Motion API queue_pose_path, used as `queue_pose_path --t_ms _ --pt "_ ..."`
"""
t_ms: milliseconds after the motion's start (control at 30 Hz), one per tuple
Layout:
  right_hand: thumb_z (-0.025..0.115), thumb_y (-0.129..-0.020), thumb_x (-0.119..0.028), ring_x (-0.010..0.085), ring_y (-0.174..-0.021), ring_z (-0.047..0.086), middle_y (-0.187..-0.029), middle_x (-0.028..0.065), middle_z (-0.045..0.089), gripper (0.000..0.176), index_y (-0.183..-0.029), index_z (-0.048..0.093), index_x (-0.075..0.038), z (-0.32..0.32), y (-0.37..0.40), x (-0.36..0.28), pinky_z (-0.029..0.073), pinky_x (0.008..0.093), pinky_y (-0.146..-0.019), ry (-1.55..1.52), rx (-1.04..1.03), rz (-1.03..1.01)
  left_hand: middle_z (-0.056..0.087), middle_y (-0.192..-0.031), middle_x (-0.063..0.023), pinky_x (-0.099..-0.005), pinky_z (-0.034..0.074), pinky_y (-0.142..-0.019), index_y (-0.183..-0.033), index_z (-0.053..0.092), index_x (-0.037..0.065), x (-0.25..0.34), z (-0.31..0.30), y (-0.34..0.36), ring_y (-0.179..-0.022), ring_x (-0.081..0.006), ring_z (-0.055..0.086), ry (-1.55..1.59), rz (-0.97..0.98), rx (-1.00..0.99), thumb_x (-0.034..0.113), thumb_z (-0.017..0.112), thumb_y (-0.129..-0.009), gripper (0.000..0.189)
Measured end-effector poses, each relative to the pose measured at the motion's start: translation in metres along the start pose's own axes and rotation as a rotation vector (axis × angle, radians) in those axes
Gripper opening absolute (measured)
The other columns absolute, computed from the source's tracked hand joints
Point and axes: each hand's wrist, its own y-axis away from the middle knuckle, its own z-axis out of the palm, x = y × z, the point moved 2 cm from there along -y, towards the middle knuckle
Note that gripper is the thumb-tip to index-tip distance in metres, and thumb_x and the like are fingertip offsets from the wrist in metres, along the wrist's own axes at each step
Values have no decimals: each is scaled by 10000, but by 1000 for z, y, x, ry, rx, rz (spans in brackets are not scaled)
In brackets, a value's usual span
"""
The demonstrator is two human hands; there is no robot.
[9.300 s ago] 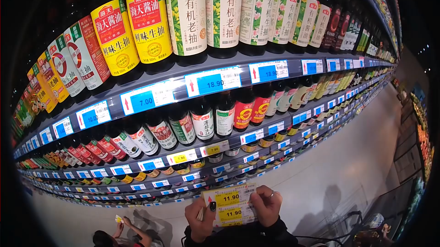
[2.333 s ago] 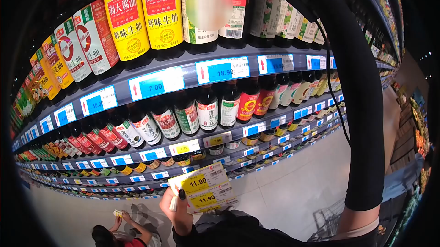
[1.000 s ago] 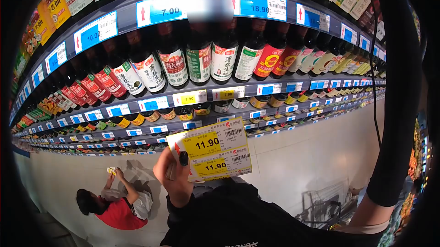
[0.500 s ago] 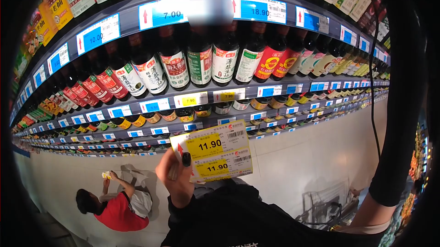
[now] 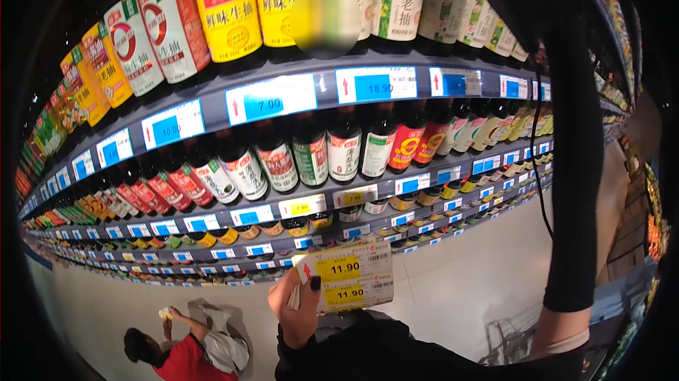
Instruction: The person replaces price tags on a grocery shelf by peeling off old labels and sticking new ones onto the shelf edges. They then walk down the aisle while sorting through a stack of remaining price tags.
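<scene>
My left hand (image 5: 300, 307) is closed on a sheet of price labels (image 5: 353, 278), thumb with a dark nail pressed on its left edge. The sheet carries two yellow-and-white "11.90" labels, one above the other, with barcodes and a red arrow. More paper edges show in the grip. The sheet is held in front of the lower shelves, apart from them. My right arm, in a black sleeve (image 5: 573, 169), reaches upward at the right side. Its hand cannot be made out in the dark area at the top.
Shelves hold rows of sauce bottles (image 5: 344, 151) and boxed sauces (image 5: 225, 10). Blue-and-white price tags (image 5: 270, 98) line the shelf edges, with a yellow tag (image 5: 302, 206) lower down. A person in a red top (image 5: 187, 360) is at lower left. A black cable (image 5: 541, 176) hangs beside my right arm.
The view has tilted upward, showing more of the top shelf. My left hand and the label sheet appear lower and slightly right. The right arm appears farther left.
</scene>
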Motion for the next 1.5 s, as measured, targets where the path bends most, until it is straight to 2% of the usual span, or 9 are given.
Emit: queue_pose_path --t_ms 33,200,333,800,867,967,1033,1133,1500 --pt "569 -803 -98 167 -581 615 -819 160 625 254 -969 561 94 -2 25 -25 501 249 -548 -257 218 364 558 -686 -132 -254 421 -569 -826 536 -66 1 -1 -2 -588 -177 550 -73 59 -20 -49 540 -693 134" --pt "648 -770 -189 177 -585 577 -775 115 615 202 -855 593 -13 34 156 -115 448 286 -488 -754 -131 16 541 -635 -132 -298 429 -481 -715 552 0 25 3 -13 -515 -261 546 -238 143 -224 -3 635 -663 98" --pt "616 -781 -307 264 -609 562 -703 88 522 309 -847 557 -10 53 223 -153 454 336 -518 -758 -501 -34 553 -640 -117 -321 447 -485 -695 573 17 40 9 -21 -534 -269 561 -305 251 -350 1 664 -639 108" --pt "637 -796 -197 221 -459 561 -614 71 597 146 -829 549 -85 42 262 -147 423 314 -400 -807 -434 145 568 -631 -116 -288 410 -506 -695 544 -19 52 28 -10 -525 -227 550 -46 -15 -375 -16 644 -601 138" --pt "640 -793 -163 213 -452 563 -626 75 605 127 -829 551 -79 43 263 -145 426 313 -399 -841 -426 133 611 -957 -140 -373 416 -846 -1010 590 -7 53 24 -8 -886 -331 570 -114 -264 -566 160 631 -800 272" --pt "641 -755 -1 165 -511 589 -696 140 614 111 -773 532 11 20 255 -113 441 264 -419 -950 4 218 549 -605 -107 -275 402 -519 -696 534 -22 48 22 -4 -528 -218 542 -335 232 -52 -30 616 -626 108" --pt "651 -767 -40 82 -580 547 -685 59 582 139 -777 516 -9 11 247 -100 426 204 -528 -938 389 509 533 -592 -96 -259 386 -530 -694 525 -21 40 15 -10 -530 -186 521 -228 119 -96 -31 587 -655 74" --pt "605 -817 -62 35 -621 524 -717 32 578 111 -801 510 -7 21 192 -63 399 175 -541 -899 319 584 531 -610 -80 -222 371 -518 -746 534 -27 23 9 -8 -556 -86 482 -113 -121 -113 -54 583 -704 71" --pt "682 -736 -194 200 -617 585 -708 104 612 214 -826 618 -11 92 92 9 457 276 -582 -386 -332 -87 569 -633 -108 -257 409 -532 -743 538 -44 -12 10 12 -559 -140 528 10 -184 -127 -10 570 -733 47"
